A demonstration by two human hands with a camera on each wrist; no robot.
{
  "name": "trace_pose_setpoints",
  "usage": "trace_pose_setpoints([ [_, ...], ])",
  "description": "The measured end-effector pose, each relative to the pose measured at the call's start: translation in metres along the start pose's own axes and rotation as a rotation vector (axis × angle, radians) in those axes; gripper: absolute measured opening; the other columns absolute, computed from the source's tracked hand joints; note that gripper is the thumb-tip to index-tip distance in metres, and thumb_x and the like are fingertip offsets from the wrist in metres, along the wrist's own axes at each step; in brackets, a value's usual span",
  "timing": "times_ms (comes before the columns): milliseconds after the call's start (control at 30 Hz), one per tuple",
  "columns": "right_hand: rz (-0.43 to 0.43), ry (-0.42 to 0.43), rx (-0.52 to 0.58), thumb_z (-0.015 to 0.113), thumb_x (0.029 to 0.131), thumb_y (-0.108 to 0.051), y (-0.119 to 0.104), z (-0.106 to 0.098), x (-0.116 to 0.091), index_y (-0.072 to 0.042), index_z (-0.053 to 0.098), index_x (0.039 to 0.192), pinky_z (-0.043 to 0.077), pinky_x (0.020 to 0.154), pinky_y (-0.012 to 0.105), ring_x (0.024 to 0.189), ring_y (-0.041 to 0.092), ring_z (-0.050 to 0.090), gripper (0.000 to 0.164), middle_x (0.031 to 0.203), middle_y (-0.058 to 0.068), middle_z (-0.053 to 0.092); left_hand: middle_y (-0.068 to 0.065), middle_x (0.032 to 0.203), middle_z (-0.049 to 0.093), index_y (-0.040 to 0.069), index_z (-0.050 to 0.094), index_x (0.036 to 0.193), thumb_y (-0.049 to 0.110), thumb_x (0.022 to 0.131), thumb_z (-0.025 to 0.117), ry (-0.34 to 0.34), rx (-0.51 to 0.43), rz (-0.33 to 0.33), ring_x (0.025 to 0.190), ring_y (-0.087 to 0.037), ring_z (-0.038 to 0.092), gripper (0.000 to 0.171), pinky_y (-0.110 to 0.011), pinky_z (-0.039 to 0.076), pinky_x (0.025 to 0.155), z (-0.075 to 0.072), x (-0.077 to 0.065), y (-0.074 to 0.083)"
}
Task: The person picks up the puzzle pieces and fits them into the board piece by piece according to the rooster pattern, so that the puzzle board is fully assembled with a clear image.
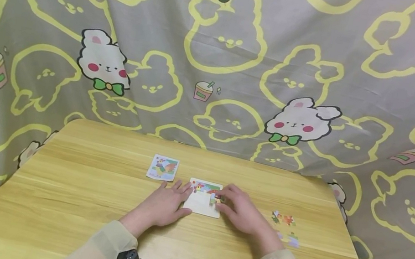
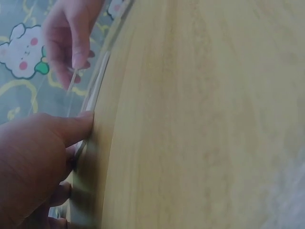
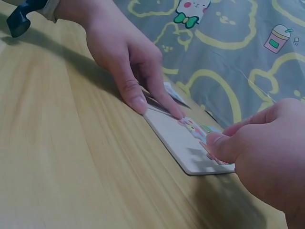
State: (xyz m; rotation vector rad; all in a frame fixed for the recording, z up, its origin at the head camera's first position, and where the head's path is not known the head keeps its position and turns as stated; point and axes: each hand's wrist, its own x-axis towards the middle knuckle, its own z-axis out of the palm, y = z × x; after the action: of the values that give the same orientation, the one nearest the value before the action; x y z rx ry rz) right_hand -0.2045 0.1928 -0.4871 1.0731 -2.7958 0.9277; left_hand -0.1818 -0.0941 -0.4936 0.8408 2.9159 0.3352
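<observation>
The right hand [image 1: 237,206] pinches a puzzle piece [image 1: 213,199] over the part-filled board [image 1: 198,205].

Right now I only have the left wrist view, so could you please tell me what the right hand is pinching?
Observer: The head view shows the right hand pinching a multicoloured puzzle piece over the white board.
Operator: Thank you. Where are the loose pieces, please?
Observer: Several loose pieces lie on the table, to the right of that hand.
Operator: And is any picture card nearby?
Observer: Yes, a picture card lies just beyond the left hand.
</observation>
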Motion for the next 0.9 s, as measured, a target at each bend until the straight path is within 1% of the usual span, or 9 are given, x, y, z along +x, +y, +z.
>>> trace_pose_setpoints([
  [100,0.002,0.01,-0.01,0.073,0.102,-0.022,-0.003,0.002,0.004,-0.012,0.071,0.137,0.042,0.084,0.038,0.09,0.013,0.055,0.036,0.116,-0.003,0.062,-0.01,0.167,0.039,0.005,0.048,0.159,0.054,0.108,0.054,-0.001,0.002,-0.003,0.151,-0.041,0.038,0.071,-0.07,0.031,0.117,-0.001,0.0,0.0],
  [333,0.016,0.008,-0.016,0.075,0.101,-0.021,-0.007,0.008,0.01,-0.011,0.071,0.135,0.041,0.084,0.038,0.086,0.013,0.055,0.036,0.113,-0.004,0.064,-0.011,0.167,0.039,0.005,0.049,0.158,0.054,0.108,0.055,-0.006,-0.01,-0.012,0.151,-0.041,0.038,0.071,-0.069,0.03,0.118,-0.001,-0.001,0.001],
  [400,0.026,0.009,-0.021,0.075,0.101,-0.023,-0.008,0.01,0.012,-0.012,0.071,0.134,0.042,0.085,0.038,0.087,0.013,0.056,0.036,0.113,-0.005,0.064,-0.01,0.167,0.039,0.005,0.049,0.158,0.054,0.108,0.055,-0.004,-0.013,-0.015,0.151,-0.041,0.037,0.071,-0.069,0.03,0.118,-0.001,0.0,0.002],
  [500,0.028,0.017,-0.032,0.075,0.101,-0.026,-0.009,0.012,0.014,-0.013,0.072,0.132,0.043,0.09,0.04,0.096,0.013,0.059,0.034,0.115,-0.006,0.065,-0.01,0.167,0.039,0.005,0.049,0.158,0.054,0.108,0.055,0.0,-0.008,-0.014,0.151,-0.04,0.038,0.07,-0.069,0.03,0.117,0.0,0.0,0.003],
  [667,0.012,0.025,-0.055,0.074,0.101,-0.029,-0.011,0.018,0.022,-0.013,0.073,0.129,0.042,0.1,0.049,0.112,0.015,0.06,0.032,0.118,-0.005,0.066,-0.011,0.166,0.041,0.004,0.05,0.157,0.053,0.107,0.057,0.006,-0.01,-0.008,0.15,-0.04,0.039,0.07,-0.069,0.032,0.116,0.0,-0.001,0.003],
  [900,0.014,0.019,-0.088,0.075,0.101,-0.032,-0.015,0.029,0.031,-0.014,0.074,0.127,0.041,0.101,0.052,0.114,0.017,0.059,0.032,0.118,-0.004,0.067,-0.01,0.166,0.041,0.005,0.05,0.158,0.054,0.107,0.056,0.01,-0.011,-0.01,0.151,-0.04,0.039,0.071,-0.069,0.031,0.117,-0.001,-0.001,0.002],
])
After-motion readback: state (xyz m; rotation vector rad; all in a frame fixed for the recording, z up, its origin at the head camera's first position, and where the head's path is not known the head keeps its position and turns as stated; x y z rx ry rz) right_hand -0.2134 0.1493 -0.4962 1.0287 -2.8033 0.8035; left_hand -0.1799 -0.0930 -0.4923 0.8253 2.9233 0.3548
